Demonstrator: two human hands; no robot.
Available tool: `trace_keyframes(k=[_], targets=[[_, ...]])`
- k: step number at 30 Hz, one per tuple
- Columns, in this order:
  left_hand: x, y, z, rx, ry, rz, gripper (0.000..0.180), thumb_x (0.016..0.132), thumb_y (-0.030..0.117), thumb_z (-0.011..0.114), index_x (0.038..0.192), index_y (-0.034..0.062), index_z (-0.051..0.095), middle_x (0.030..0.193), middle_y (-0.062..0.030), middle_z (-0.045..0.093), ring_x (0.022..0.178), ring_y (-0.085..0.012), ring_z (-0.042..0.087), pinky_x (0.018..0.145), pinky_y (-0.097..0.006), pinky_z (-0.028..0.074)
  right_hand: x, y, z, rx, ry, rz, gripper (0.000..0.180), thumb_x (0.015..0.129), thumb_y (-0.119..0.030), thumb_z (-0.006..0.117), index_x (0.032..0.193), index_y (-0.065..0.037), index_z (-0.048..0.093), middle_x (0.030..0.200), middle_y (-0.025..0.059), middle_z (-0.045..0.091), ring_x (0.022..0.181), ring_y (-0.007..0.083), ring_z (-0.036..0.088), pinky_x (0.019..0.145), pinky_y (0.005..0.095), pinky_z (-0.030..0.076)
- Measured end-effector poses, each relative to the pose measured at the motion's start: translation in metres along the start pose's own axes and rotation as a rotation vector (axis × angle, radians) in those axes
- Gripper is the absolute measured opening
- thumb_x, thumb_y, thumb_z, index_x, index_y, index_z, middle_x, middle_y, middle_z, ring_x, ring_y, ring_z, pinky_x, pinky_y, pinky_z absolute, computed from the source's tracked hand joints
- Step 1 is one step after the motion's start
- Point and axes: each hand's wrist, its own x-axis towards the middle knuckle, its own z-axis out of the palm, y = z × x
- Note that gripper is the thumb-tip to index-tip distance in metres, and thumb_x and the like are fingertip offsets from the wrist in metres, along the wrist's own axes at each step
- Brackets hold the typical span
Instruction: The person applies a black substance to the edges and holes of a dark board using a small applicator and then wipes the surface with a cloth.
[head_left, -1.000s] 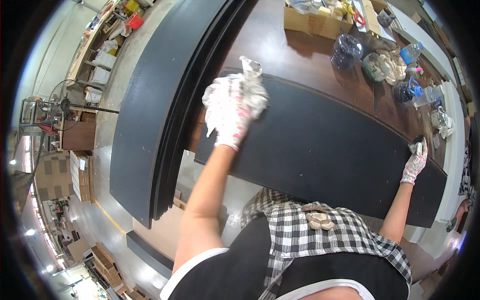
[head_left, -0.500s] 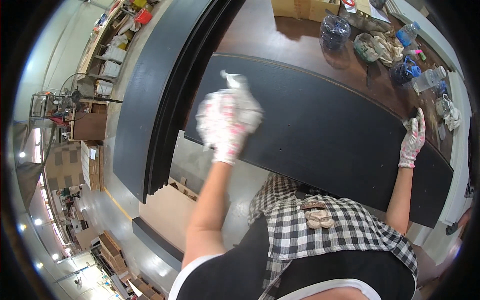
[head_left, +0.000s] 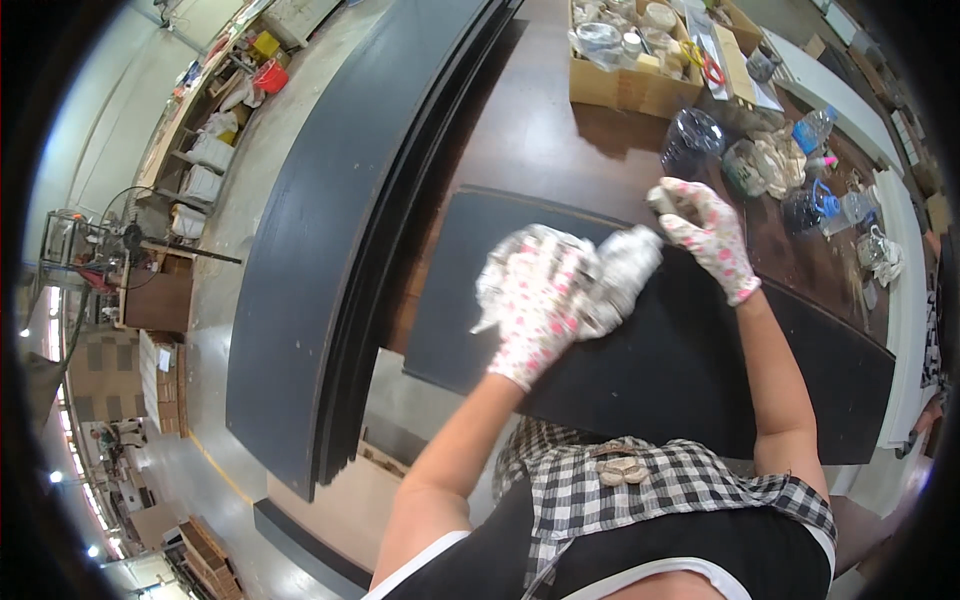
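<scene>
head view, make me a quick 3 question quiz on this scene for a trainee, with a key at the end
1. What is under the left hand, over the dark panel?
2. True or false: the right hand is bare.
3. Fill in the colour: the cardboard box of small items stands on the ____ table.

Key:
1. A pale cloth, crumpled.
2. False; it wears a white glove with pink markings.
3. Brown.
</scene>
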Motion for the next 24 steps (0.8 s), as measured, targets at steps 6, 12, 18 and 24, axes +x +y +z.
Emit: trace_keyframes(k=[6,12,18,24], targets=[[-0.004,0.004,0.008,-0.182,-0.099,0.139,0.057,0.089,0.031,0.061,0.142,0.0099,0.053,0.147,-0.0199,0.045,0.14,-0.0422,0.037,0.117,-0.054,0.026,0.094,-0.044,0.118,-0.32,-0.215,-0.228,0.039,0.084,-0.023,0.07,0.12,-0.01,0.066,0.104,0.0132,0.066,0.101,0.0327,0.063,0.091,0.0405,0.05],[-0.002,0.004,0.011,-0.272,-0.198,0.104,0.054,0.092,0.032,0.058,0.142,0.0119,0.054,0.149,-0.0172,0.045,0.14,-0.0412,0.037,0.116,-0.055,0.027,0.139,-0.042,0.184,-0.406,-0.392,-0.226,0.031,0.084,-0.028,0.069,0.11,-0.011,0.069,0.099,0.0126,0.064,0.098,0.0334,0.062,0.086,0.0436,0.05],[-0.002,0.001,0.014,-0.375,-0.166,0.112,0.057,0.085,0.029,0.063,0.139,0.0099,0.055,0.148,-0.0193,0.044,0.139,-0.0413,0.037,0.115,-0.056,0.028,0.163,-0.052,0.2,-0.617,-0.377,-0.283,0.023,0.086,-0.028,0.069,0.101,-0.011,0.072,0.093,0.0131,0.065,0.092,0.0342,0.064,0.08,0.0441,0.051],[-0.003,0.001,0.02,-0.391,-0.164,0.115,0.056,0.086,0.03,0.061,0.138,0.0093,0.056,0.15,-0.0192,0.043,0.14,-0.0406,0.036,0.116,-0.055,0.027,0.174,-0.057,0.2,-0.704,-0.435,-0.34,0.022,0.085,-0.025,0.07,0.101,-0.01,0.071,0.093,0.0117,0.065,0.091,0.0332,0.063,0.079,0.0435,0.051]])
